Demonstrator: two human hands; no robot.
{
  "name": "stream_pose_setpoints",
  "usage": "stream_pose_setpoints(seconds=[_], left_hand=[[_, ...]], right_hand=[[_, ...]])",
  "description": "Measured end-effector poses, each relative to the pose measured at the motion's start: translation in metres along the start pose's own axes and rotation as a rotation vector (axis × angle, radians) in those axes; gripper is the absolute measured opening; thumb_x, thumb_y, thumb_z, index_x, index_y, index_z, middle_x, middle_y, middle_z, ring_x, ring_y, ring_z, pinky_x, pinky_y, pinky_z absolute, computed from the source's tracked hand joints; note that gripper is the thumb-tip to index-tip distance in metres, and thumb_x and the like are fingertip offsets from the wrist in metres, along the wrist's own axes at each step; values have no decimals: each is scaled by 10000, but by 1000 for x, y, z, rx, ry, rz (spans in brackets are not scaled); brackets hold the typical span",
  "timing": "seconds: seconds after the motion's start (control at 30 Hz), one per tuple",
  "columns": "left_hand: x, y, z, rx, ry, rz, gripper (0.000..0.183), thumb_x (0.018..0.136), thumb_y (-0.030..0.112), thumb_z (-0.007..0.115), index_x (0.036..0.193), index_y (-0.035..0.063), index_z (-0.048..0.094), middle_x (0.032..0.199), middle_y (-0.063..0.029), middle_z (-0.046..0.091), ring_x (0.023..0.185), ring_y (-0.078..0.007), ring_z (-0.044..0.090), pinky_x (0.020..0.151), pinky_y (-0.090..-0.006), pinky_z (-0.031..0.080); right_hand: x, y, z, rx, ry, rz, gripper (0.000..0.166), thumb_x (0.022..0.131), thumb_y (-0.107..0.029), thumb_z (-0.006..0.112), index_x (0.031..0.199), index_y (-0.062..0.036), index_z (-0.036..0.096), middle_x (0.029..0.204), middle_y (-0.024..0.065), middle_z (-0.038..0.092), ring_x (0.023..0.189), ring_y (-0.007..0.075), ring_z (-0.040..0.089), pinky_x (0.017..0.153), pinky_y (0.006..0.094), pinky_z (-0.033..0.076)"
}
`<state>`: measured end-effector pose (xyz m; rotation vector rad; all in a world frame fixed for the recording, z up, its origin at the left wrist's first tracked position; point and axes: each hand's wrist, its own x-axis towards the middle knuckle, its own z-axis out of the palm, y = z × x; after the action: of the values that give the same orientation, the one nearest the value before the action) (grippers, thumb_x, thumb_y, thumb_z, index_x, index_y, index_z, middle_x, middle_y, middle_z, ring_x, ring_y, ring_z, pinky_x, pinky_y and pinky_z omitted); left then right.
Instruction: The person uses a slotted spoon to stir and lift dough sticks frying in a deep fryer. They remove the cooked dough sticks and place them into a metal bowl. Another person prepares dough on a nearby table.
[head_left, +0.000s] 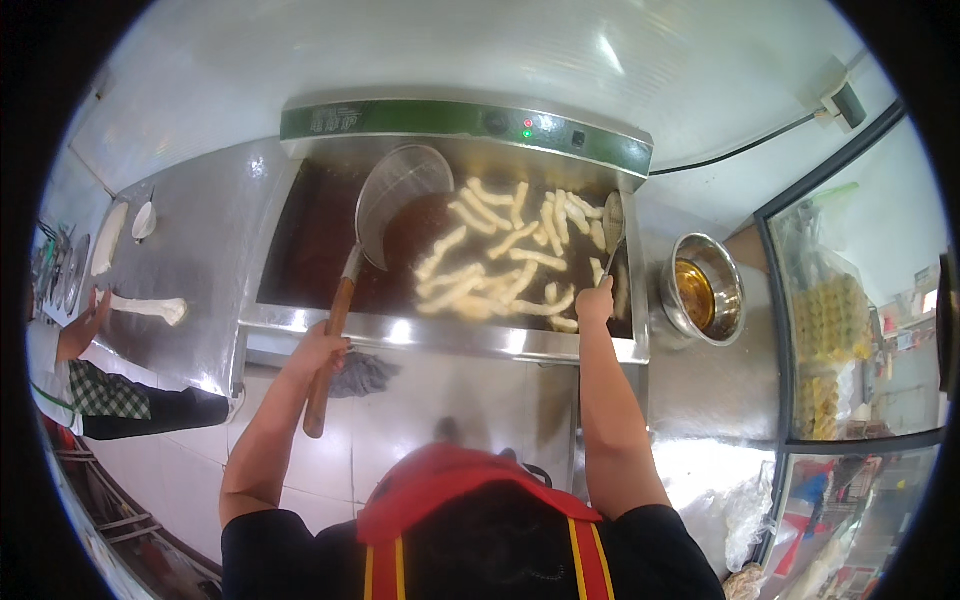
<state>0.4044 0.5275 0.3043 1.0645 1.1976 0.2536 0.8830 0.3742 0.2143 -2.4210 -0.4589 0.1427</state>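
My left hand (319, 351) grips the wooden handle of a large round mesh strainer (401, 195), whose metal bowl is over the left half of an electric deep fryer (450, 337). In my right hand (595, 300) is the metal handle of a slotted skimmer (614, 217), held near the fryer's right wall. Several pale dough sticks (538, 259) float in the dark oil (319, 232), crowded into the middle and right. Some lie close beside my right hand. Part of the strainer's lower rim dips toward the oil; whether it touches is unclear.
A steel bowl (727, 292) with amber liquid stands right of the fryer. On the left steel counter (202, 217), a co-worker's hand (84, 326) touches stretched dough (142, 306); another dough strip (110, 238) and a small white scoop (145, 220) lie beyond. A grey cloth (365, 375) hangs below the fryer's front.
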Motion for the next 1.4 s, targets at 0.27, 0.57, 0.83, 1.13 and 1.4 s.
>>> stream_pose_setpoints(seconds=[0.27, 0.57, 0.83, 1.13, 1.4], left_hand=[[13, 20, 10, 1, -82, -52, 250, 806, 39, 583, 1017, 28, 449, 650, -52, 497, 474, -150, 496, 406, -278, 393], [24, 30, 33, 9, -108, -109, 320, 814, 49, 585, 1104, 38, 449, 646, -49, 490, 500, -146, 493, 427, -263, 380], [25, 33, 71, -30, -219, -106, 325, 815, 55, 573, 1118, 25, 459, 644, -51, 480, 510, -145, 485, 435, -263, 370], [-19, 19, 87, 43, -176, -108, 373, 816, 59, 577, 1165, 37, 446, 663, -45, 477, 501, -133, 468, 433, -250, 372], [-92, 4, 83, 87, -213, -43, 465, 808, 55, 594, 1243, 57, 429, 673, -32, 477, 471, -107, 466, 408, -237, 369]], right_hand=[[99, 92, 64, 159, 10, -177, 421, 833, -8, 462, 1245, -80, 513, 825, 117, 557, 686, 248, 503, 570, 353, 382], [107, 52, 12, 422, -488, 91, 618, 805, 82, 458, 1384, -134, 432, 616, 21, 442, 478, 108, 390, 403, 268, 299], [140, 45, -23, 597, -906, 226, 694, 805, 77, 463, 1448, -134, 312, 660, 19, 446, 489, 89, 365, 408, 227, 275], [108, 13, -69, 570, -1132, 221, 720, 806, 45, 490, 1461, -139, 256, 697, 8, 447, 515, 61, 358, 412, 195, 263], [89, 63, -152, 645, -1224, 191, 656, 853, -9, 480, 1457, -122, 251, 727, 0, 432, 530, 46, 349, 411, 176, 242]])
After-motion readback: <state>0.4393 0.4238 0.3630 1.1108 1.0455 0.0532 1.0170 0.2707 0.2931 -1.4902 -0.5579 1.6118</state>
